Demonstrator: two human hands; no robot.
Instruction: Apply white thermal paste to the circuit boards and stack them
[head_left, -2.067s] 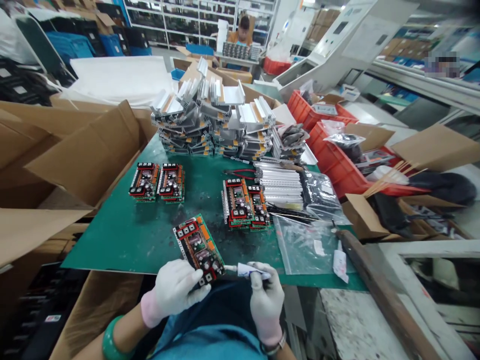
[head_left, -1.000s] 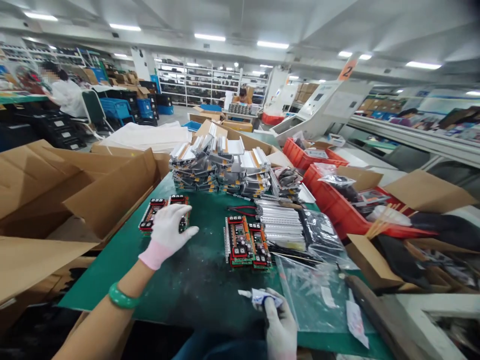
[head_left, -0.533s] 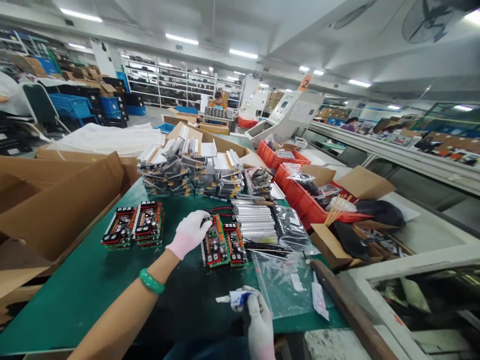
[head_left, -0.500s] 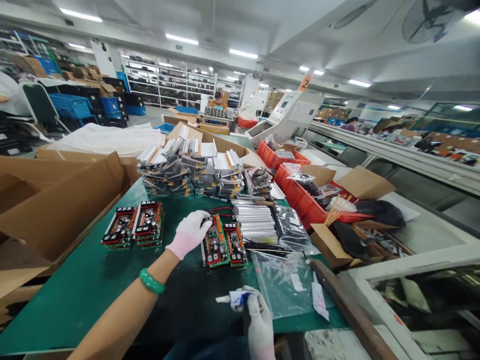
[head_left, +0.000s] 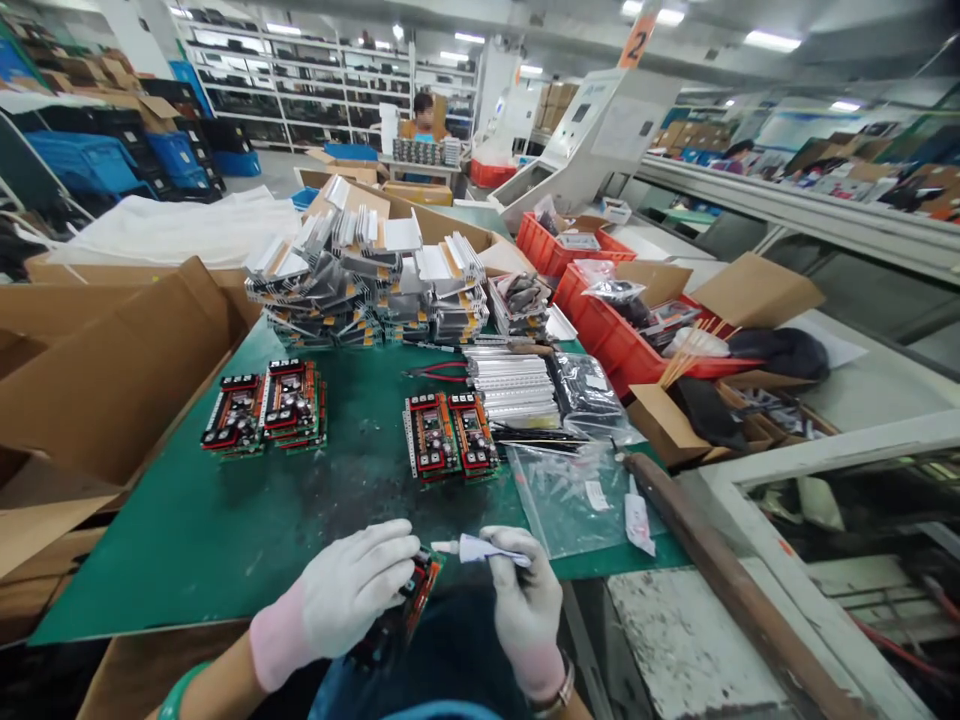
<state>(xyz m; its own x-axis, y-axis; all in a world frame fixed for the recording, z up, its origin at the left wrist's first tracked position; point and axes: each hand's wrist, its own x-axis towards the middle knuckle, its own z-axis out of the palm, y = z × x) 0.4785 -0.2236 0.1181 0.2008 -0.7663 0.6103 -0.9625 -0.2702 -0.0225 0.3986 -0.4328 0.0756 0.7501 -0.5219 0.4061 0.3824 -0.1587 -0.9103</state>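
My left hand (head_left: 352, 590), in a white glove with a pink cuff, is closed on a circuit board (head_left: 420, 597) at the near edge of the table; the hand hides much of the board. Gripped in my gloved right hand (head_left: 523, 590) is a white glue tube (head_left: 487, 551), lying nearly level. Its pale nozzle points left, close to the board's upper end; whether they touch I cannot tell. Farther up the green table (head_left: 360, 480) lie two stacks of boards, the left one (head_left: 433, 440) beside the right one (head_left: 474, 435). More board stacks (head_left: 292, 405) sit at the left.
Metal heat sinks (head_left: 375, 285) are piled at the back. Silver strips (head_left: 517, 385), red-handled pliers (head_left: 442, 371), a plastic bag (head_left: 559, 510) and another tube (head_left: 638, 520) lie on the right. Red crates (head_left: 600, 330) and a brown bar (head_left: 735, 590) stand beyond; an open carton (head_left: 120, 370) borders the left.
My left hand has come from the middle stack to the near edge and now holds a board. The tube in my right hand has been raised beside it. The view has tilted downward.
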